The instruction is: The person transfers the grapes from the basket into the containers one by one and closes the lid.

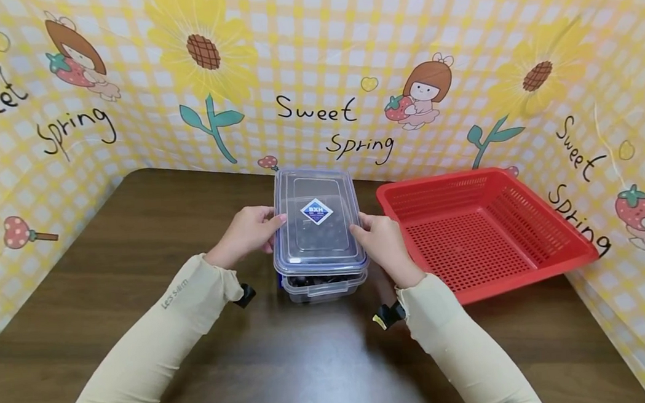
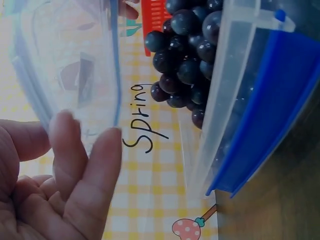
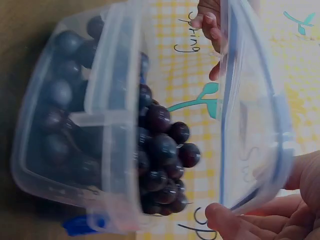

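Lid point(image 1: 317, 223) lifted (both hands point(image 1: 247, 234) holding).

Bare table point(image 1: 137, 250) lies open leftward; the red basket point(image 1: 485, 228) blocks the right side.

In the head view the lid point(image 1: 317, 220) hides most of the container point(image 1: 322, 286) under it, so the dark grapes point(image 1: 309, 282) show only as a thin strip through the front wall. The lid's diamond label point(image 1: 317, 211) is too small to read surely. The left hand point(image 2: 50, 190) is cut off by the left wrist picture's edge, its fingers point(image 2: 67, 150) blurred. The right hand point(image 3: 270, 210) is cropped at the right wrist picture's corner.
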A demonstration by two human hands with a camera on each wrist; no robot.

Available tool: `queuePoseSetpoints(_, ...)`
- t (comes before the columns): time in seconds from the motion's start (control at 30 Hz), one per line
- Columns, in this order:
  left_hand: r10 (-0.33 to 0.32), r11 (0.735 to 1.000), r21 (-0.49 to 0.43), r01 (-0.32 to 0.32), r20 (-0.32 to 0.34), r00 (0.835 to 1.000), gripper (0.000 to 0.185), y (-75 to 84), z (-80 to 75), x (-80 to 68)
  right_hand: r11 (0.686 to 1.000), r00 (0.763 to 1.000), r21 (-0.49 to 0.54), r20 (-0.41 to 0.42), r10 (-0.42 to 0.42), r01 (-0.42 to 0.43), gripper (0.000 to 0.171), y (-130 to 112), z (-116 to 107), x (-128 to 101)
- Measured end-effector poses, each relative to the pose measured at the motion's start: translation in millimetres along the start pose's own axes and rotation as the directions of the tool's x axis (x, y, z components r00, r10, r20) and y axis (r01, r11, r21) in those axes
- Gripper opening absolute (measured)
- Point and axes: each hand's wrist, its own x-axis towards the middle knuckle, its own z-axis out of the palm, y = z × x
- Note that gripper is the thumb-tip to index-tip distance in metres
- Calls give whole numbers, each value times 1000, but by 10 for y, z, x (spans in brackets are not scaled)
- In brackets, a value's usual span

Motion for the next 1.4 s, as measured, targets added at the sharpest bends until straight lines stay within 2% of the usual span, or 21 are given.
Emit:
queuePoseSetpoints(0.13, 3, 1000, 11, -3, 6, 1000, 34, -46, 56, -26, 999, 999, 29, -36, -11, 12, 44, 60, 81, -29)
queuePoseSetpoints(0.3, 1, 999, -36, -1, -4, 1000, 34, -108, 133, -65, 996, 987, 41, -138, -78, 84, 41, 123, 200, -93)
queuePoseSetpoints(0.4, 3, 997, -71, -4, -13, 1000, 35, -149, 163, -71, 993, 983, 52, -157, -100, 110, 43, 161, 267, -134)
queuePoseSetpoints(0.6, -10, 994, -109, 8, -17, 1000, 37, -211, 190, -57, 988, 988, 104, -118, -101, 113, 45, 210, 324, -162)
queuePoseSetpoints(0.77, -20, 992, -123, 19, -8, 1000, 37, -232, 247, -43, 986, 987, 89, -93, -131, 139, 47, 271, 295, -156)
queuePoseSetpoints(1.0, -62, 993, -105, 61, -2, 998, 34, -288, 327, -36, 989, 994, 97, -31, -106, 109, 49, 370, 298, -171)
queuePoseSetpoints(1.13, -69, 994, -81, 71, 28, 997, 30, -303, 345, -26, 991, 993, 80, -40, -108, 111, 47, 425, 316, -173)
queuePoseSetpoints(1.4, -80, 997, -12, 80, 47, 996, 27, -333, 338, -12, 988, 992, 91, -36, -118, 121, 46, 454, 367, -135)
